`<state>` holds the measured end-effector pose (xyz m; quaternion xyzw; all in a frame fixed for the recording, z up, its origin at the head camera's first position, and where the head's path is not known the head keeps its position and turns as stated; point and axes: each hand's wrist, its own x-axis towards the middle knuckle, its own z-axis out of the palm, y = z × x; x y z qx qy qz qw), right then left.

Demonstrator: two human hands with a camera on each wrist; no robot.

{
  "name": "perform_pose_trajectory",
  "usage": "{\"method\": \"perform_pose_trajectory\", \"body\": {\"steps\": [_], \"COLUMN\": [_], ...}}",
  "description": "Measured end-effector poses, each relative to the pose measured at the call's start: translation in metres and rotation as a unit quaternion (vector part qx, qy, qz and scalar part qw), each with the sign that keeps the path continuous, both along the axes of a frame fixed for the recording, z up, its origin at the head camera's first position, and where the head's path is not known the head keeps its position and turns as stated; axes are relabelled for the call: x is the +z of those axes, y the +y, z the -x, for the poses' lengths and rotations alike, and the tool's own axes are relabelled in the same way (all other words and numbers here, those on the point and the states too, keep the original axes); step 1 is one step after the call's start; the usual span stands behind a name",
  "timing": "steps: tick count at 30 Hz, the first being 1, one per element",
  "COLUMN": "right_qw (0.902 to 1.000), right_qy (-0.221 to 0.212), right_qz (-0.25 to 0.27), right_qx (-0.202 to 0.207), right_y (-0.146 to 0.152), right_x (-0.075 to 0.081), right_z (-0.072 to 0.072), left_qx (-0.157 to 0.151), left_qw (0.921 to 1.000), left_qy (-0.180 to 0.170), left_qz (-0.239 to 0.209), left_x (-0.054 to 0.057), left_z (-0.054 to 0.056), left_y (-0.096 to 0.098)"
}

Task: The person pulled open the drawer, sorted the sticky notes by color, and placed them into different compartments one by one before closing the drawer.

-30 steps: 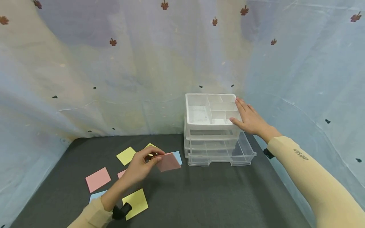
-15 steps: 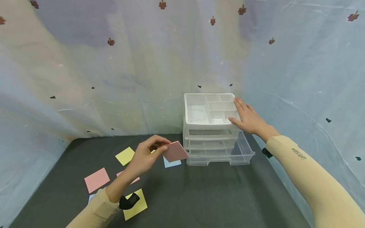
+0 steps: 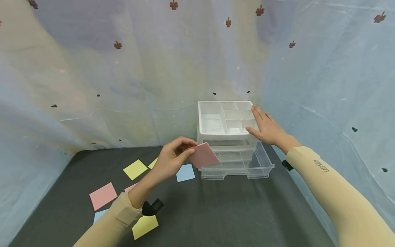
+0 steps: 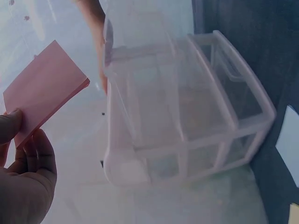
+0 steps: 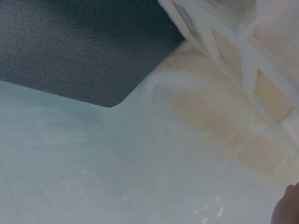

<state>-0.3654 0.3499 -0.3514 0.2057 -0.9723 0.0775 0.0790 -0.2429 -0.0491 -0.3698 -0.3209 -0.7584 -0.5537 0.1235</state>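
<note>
A pink sticky note pad (image 3: 204,155) is pinched between the thumb and fingers of my left hand (image 3: 173,157), raised in front of the left part of a clear plastic drawer unit (image 3: 229,137). In the left wrist view the pad (image 4: 46,88) shows its thin edge, apart from the unit. My right hand (image 3: 267,129) rests on the right rim of the unit's white divided top, fingers straight. Only a sliver of that hand (image 5: 287,207) enters the right wrist view. The unit's bottom drawer (image 3: 237,173) stands pulled out towards me.
On the dark table (image 3: 222,212) left of the unit lie a blue pad (image 3: 186,172), a pink pad (image 3: 103,196), and yellow pads (image 3: 135,169) (image 3: 144,227). Others are partly hidden by the left arm. A patterned curtain (image 3: 166,68) hangs behind.
My left hand has carried the pink pad up and to the right, from above the blue pad to in front of the drawer unit. The right hand keeps its place on the rim.
</note>
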Motion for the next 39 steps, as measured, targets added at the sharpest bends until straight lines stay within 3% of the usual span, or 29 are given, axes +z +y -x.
{"method": "perform_pose_trajectory", "body": {"steps": [11, 17, 25, 29, 39], "right_qw": [1.0, 0.9999, 0.9999, 0.9999, 0.9999], "right_qy": [0.007, 0.007, 0.005, 0.004, -0.004], "right_qz": [0.006, 0.008, 0.008, 0.004, 0.001], "right_qx": [-0.002, -0.002, -0.007, -0.01, -0.015], "right_y": [0.0, 0.0, -0.002, -0.001, -0.003], "right_x": [-0.002, -0.003, 0.001, 0.001, 0.003], "right_z": [0.002, 0.002, 0.0, 0.0, -0.004], "left_qx": [-0.044, -0.056, -0.068, -0.061, -0.05], "left_qw": [0.9989, 0.9983, 0.9966, 0.9974, 0.9944], "left_qy": [0.018, 0.015, 0.043, 0.022, -0.072], "left_qz": [-0.001, 0.002, 0.021, 0.03, 0.058], "left_x": [0.015, 0.017, 0.014, 0.011, 0.0], "left_z": [0.011, 0.015, 0.018, 0.022, 0.039], "left_y": [0.04, 0.066, 0.099, 0.112, 0.133]}}
